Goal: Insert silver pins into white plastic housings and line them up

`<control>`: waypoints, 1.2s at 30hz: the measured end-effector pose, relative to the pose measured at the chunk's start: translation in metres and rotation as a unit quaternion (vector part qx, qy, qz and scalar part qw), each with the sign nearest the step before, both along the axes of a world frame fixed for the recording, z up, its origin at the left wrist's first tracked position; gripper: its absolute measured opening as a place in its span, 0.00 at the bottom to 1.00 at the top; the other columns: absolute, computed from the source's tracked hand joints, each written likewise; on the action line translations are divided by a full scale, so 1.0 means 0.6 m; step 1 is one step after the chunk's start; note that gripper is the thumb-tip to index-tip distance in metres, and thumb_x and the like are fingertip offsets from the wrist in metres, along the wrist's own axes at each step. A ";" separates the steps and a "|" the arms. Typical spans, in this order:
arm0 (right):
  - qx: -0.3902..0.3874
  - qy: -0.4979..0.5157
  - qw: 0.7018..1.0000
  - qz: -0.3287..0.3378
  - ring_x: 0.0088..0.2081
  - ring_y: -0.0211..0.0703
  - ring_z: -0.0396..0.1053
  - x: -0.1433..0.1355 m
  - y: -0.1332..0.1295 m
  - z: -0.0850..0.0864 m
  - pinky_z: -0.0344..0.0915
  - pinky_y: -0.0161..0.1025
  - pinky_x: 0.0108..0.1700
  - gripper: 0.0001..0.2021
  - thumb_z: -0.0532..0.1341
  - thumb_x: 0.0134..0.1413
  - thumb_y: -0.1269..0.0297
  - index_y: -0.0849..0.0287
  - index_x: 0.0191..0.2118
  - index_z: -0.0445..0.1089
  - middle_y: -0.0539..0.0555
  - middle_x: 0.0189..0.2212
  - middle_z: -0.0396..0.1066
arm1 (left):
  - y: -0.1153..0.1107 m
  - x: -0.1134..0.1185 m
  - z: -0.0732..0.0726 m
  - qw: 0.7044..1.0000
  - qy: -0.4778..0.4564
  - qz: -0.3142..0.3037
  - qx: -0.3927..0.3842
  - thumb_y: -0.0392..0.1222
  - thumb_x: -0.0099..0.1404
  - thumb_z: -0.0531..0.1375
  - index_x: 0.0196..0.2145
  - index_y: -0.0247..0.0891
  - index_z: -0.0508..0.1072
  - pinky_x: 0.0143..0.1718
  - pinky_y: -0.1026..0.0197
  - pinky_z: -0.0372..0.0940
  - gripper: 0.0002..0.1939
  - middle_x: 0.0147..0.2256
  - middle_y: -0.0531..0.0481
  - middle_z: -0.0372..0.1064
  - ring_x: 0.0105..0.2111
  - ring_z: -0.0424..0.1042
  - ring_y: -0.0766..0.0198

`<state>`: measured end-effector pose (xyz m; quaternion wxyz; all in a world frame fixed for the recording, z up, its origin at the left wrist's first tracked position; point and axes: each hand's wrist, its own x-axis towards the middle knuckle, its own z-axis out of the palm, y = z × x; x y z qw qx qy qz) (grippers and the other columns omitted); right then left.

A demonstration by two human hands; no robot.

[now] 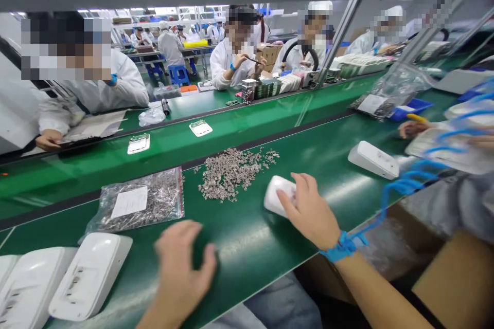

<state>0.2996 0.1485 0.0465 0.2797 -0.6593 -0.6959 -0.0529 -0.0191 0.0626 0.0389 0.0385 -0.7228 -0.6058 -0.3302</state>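
My right hand (313,215), with a blue strap on its wrist, grips a white plastic housing (273,196) on the green bench, thumb and fingers over its near end. My left hand (183,267) is a little blurred above the bench, fingers curved and apart from the thumb, with nothing in it. Beyond and between the hands lies a loose heap of small metal parts (231,172), too small to name exactly. A clear bag of metal pieces (154,200) with a white label lies past my left hand.
Several finished-looking white housings (90,277) stand at the left. Another white housing (373,159) lies to the right, near a co-worker's hand (415,127). A blue coiled cord (386,190) runs from my right wrist. A green conveyor belt (170,146) carries circuit boards; co-workers sit behind it.
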 end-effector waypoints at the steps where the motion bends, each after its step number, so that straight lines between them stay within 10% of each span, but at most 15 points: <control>1: -0.016 0.012 1.000 0.018 0.37 0.52 0.73 -0.011 0.012 0.014 0.68 0.46 0.38 0.25 0.52 0.66 0.49 0.62 0.59 0.63 0.66 0.53 0.68 | 0.011 0.050 0.000 0.996 0.008 -0.089 0.002 0.41 0.64 0.58 0.53 0.41 0.62 0.53 0.45 0.59 0.19 0.50 0.40 0.65 0.53 0.63 0.48; 5: -0.066 0.015 0.990 0.122 0.37 0.48 0.72 -0.022 0.134 0.051 0.65 0.42 0.40 0.10 0.56 0.64 0.64 0.59 0.42 0.73 0.56 0.36 0.76 | 0.041 0.156 -0.021 0.983 0.000 -0.184 -0.027 0.40 0.65 0.58 0.53 0.36 0.65 0.46 0.50 0.62 0.19 0.49 0.38 0.66 0.48 0.64 0.51; 11: -0.183 -0.049 0.970 0.154 0.41 0.45 0.73 -0.077 0.339 0.031 0.65 0.37 0.44 0.09 0.60 0.62 0.64 0.61 0.40 0.77 0.57 0.39 0.79 | 0.041 0.153 -0.048 0.983 0.068 -0.165 -0.030 0.46 0.65 0.60 0.50 0.37 0.71 0.48 0.45 0.56 0.17 0.54 0.38 0.65 0.52 0.60 0.45; 17: -0.251 -0.096 0.953 0.138 0.41 0.48 0.73 -0.117 0.406 0.010 0.65 0.39 0.45 0.07 0.67 0.54 0.73 0.63 0.39 0.78 0.60 0.37 0.78 | 0.037 0.148 -0.054 0.963 0.060 -0.262 -0.018 0.50 0.66 0.60 0.40 0.35 0.72 0.46 0.49 0.53 0.14 0.41 0.44 0.71 0.48 0.65 0.52; 24: -0.171 -0.053 0.962 0.204 0.45 0.47 0.72 -0.096 0.376 0.039 0.64 0.38 0.50 0.13 0.55 0.63 0.73 0.64 0.42 0.78 0.59 0.36 0.78 | 0.052 0.142 -0.062 0.927 0.013 -0.373 0.032 0.47 0.67 0.58 0.24 0.36 0.67 0.40 0.53 0.51 0.16 0.28 0.50 0.68 0.37 0.68 0.62; 36: -0.114 0.199 0.913 0.337 0.37 0.46 0.74 -0.028 0.128 0.083 0.71 0.43 0.41 0.09 0.64 0.54 0.57 0.55 0.36 0.79 0.55 0.35 0.75 | 0.098 0.122 -0.063 0.886 -0.005 -0.463 -0.006 0.37 0.65 0.54 0.15 0.39 0.61 0.41 0.54 0.63 0.20 0.19 0.50 0.67 0.28 0.68 0.64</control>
